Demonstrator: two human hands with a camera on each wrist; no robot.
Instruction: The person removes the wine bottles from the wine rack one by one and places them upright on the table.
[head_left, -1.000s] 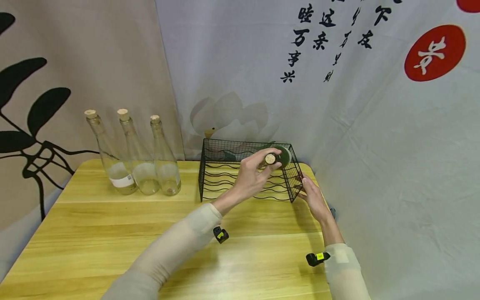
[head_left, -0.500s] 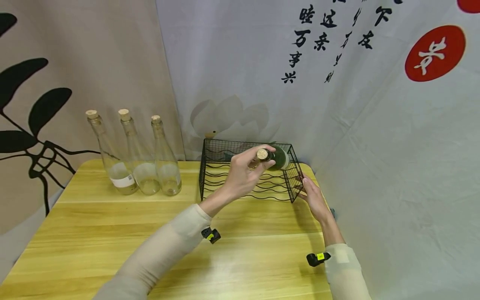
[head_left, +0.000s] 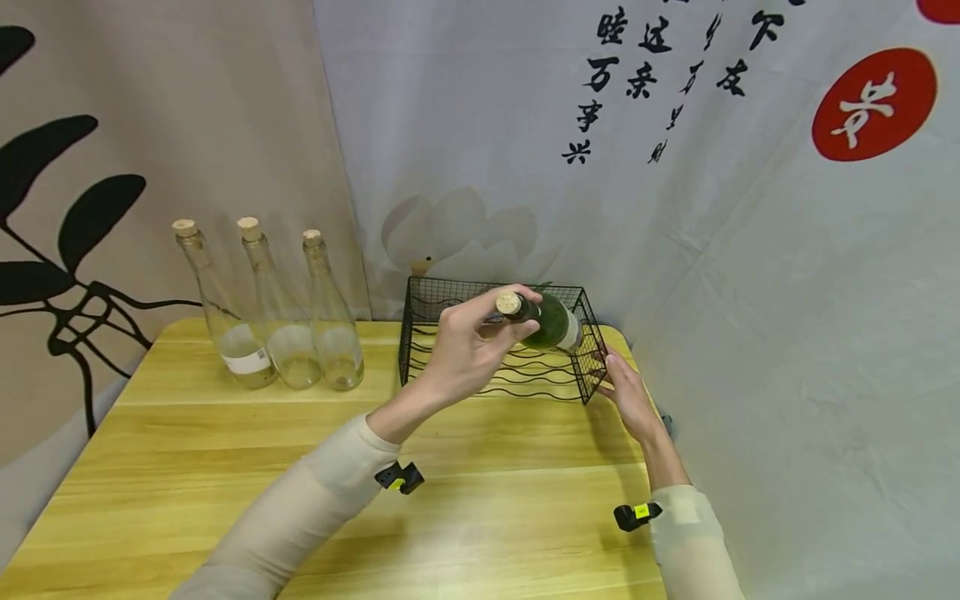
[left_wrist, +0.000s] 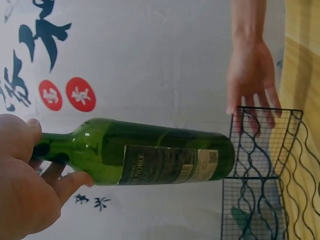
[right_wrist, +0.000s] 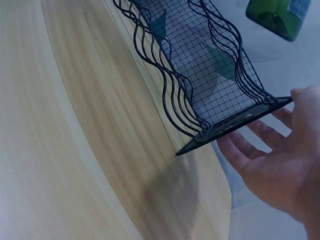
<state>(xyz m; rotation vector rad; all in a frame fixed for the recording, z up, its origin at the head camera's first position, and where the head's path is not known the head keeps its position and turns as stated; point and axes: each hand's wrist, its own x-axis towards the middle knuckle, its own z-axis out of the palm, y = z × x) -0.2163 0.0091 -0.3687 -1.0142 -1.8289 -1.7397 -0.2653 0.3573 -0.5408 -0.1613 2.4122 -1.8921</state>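
Note:
My left hand [head_left: 465,350] grips a green glass wine bottle [left_wrist: 170,155] by its neck, below the cork. Tilted toward me, the bottle hangs over the right part of a black wire bottle rack [right_wrist: 240,125] with wavy bars. Its labelled body slants down to the right, and its base overlaps the rack's upper edge in the left wrist view. Against the rack's right mesh end lies my right hand [head_left: 632,404], fingers extended on the outside and thumb at the upper edge.
Three clear corked bottles, a left one [head_left: 243,354], a middle one [head_left: 294,346] and a right one [head_left: 337,346], stand upright on the wooden table [head_left: 480,517] left of the rack. A printed cloth wall [head_left: 480,125] rises directly behind, another along the right.
My left hand has moved left and toward me, drawing the bottle's neck with it, so the bottle now tilts more. The right hand and the rack have stayed in place.

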